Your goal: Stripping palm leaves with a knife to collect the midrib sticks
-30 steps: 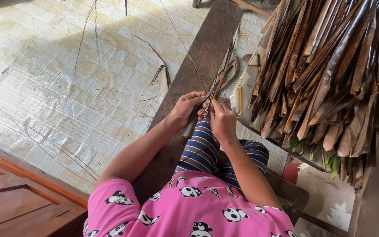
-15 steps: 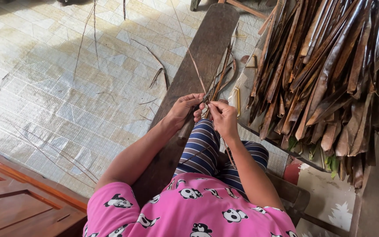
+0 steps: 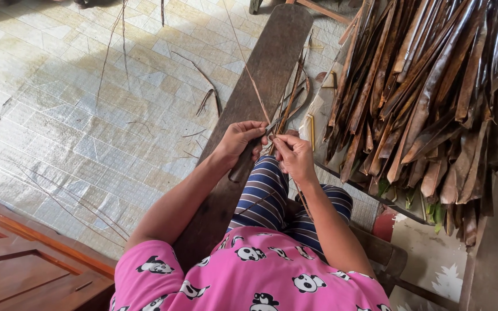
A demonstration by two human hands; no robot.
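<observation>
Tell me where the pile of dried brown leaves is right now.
In the head view, the pile of dried brown leaves fills the upper right, just right of the long wooden plank and beyond the right hand.

Both bare forearms reaching toward 12 o'clock, converging over the knee, left hand [image 3: 238, 140] curled, fingers closed in a pinch, right hand [image 3: 295, 156] just beside it at 3 o'clock, fingertips pinched.

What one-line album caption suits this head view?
Left hand and right hand pinch a thin dried leaf strip over a dark wooden plank.
</observation>
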